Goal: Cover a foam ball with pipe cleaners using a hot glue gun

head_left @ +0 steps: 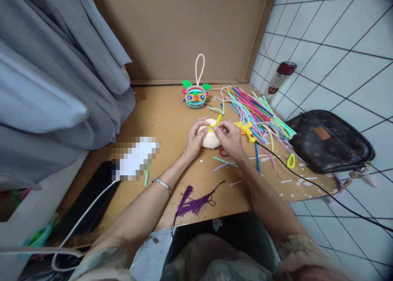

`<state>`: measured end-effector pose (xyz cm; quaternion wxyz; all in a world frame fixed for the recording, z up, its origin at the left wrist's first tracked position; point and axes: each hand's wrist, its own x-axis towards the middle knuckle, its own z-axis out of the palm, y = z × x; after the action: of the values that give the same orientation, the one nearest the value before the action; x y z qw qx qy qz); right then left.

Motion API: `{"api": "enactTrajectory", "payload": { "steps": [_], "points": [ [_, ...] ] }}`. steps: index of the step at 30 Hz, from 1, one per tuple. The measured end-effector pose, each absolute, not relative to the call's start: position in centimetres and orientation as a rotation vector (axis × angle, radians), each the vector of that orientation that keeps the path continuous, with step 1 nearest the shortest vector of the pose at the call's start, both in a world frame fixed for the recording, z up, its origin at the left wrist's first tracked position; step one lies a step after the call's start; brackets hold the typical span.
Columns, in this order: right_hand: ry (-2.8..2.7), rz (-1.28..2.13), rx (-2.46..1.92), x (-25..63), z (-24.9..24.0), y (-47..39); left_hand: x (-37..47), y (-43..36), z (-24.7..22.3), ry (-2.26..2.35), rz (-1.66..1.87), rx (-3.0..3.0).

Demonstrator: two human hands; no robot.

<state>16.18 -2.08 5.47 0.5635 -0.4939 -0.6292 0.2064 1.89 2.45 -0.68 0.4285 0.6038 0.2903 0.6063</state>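
White ball: it sits between your two hands above the table [159, 109]; you can't tell from here whether its underside touches the wood.
Left hand: your left hand [194, 141] curls around the near-left side of the white ball [211, 141], fingers closed on it.
Right hand: your right hand [232, 139] pinches narrowly at the yellow strip [218, 119], whose free end sticks up from the ball's top.
Step in hand: you seem to be fitting that strip onto the ball.
Next move: it likely calls for a steady ball and a firm press on the strip.
Glue gun: the yellow glue gun [251, 132] lies right of the ball, its front partly behind your right hand.
Hard to see: your fingertips cover the strip's lower end; the red item [223, 152] below the ball is mostly hidden.
Pixelated patch: the white object [136, 158] left of the ball is unreadable.
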Motion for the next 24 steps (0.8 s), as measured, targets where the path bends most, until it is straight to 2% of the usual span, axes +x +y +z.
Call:
{"api": "enactTrajectory", "payload": {
  "steps": [6, 13, 24],
  "points": [
    [-1.440, 0.499, -1.177, 16.2, 5.4, -1.9, 1.7, 2.3, -0.8, 0.744, 1.636, 1.680],
    [-1.408, 0.515, -1.195, 16.3, 5.3, -1.8, 1.0, 2.0, -0.4, 0.706, 1.591, 1.890],
    [-1.395, 0.510, -1.176, 16.2, 5.1, -1.9, 1.5, 1.0, -0.5, 0.921, 1.608, 1.986]
  ]
}}
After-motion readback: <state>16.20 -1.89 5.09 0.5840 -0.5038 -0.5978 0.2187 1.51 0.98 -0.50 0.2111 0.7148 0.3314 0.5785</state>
